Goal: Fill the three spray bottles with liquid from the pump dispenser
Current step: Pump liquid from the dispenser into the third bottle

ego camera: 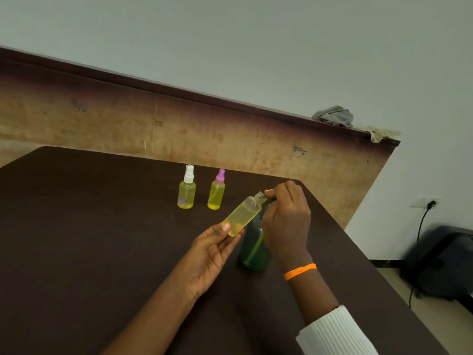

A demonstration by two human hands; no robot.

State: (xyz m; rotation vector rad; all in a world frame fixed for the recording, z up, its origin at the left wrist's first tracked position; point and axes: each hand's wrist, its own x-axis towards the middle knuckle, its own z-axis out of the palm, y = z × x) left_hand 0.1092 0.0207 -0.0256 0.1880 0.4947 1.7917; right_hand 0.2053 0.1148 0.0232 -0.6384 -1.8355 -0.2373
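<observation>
Open spray bottle [243,216]: table centre, tilted, neck at pump spout to catch liquid | left hand [212,249] pinches its base | right hand [286,216] curled over green dispenser [254,249]; two capped bottles [186,192] at 11 o'clock

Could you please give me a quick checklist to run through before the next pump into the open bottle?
1. Open bottle held securely: ok, the left hand grips its lower end.
2. Bottle mouth at the pump spout: ok, the neck is tilted up against the green pump dispenser head.
3. Right hand on the pump head: ok, fingers curled over it.
4. Dispenser standing upright on the table: ok.
5. Room left in the open bottle: cannot tell, though it already looks mostly filled.
6. Other two bottles, white-capped bottle and pink-capped bottle, capped and aside: ok.
</observation>
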